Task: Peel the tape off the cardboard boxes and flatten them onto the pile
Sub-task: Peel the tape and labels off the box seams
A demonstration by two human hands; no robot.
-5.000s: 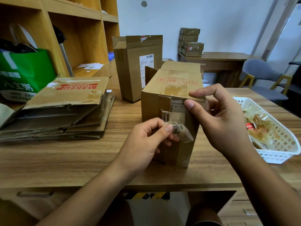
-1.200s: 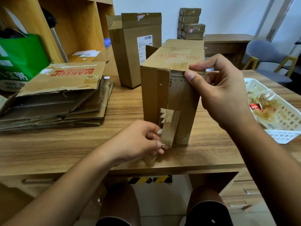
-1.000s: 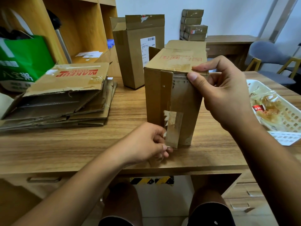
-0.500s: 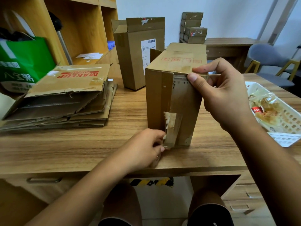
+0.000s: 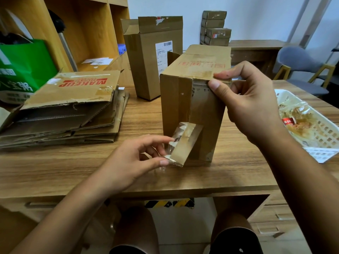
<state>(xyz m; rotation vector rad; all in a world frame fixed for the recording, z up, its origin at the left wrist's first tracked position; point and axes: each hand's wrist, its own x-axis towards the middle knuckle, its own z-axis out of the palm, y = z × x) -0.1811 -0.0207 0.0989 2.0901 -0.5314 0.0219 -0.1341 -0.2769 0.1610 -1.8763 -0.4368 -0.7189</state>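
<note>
head view, the only one we've got: the cardboard box (image 5: 174, 103) stands upright on the tabletop (image 5: 55, 169), right in front of us. our right hand (image 5: 251, 105) pinches its top near edge, thumb on the front face and forefinger curled over the top. our left hand (image 5: 135, 162) is down low, thumb and forefinger pinching the loose end of the tape strip (image 5: 185, 142), with the other fingers fanned out. the strip is off most of the front seam and only hangs on low down.

so we reckon we're mid-peel. the next move probably wants a steady pull down and away while the right hand braces the box so it doesn't tip. there's more tape on the top panel, so the pile of flattened boxes (image 5: 73, 107) at left has to wait.

hard to tell: the box's far side and bottom are hidden, the clear tape's edge is murky, and the white basket (image 5: 326, 132), holding what looks like crumpled tape, runs off the right edge.
</note>
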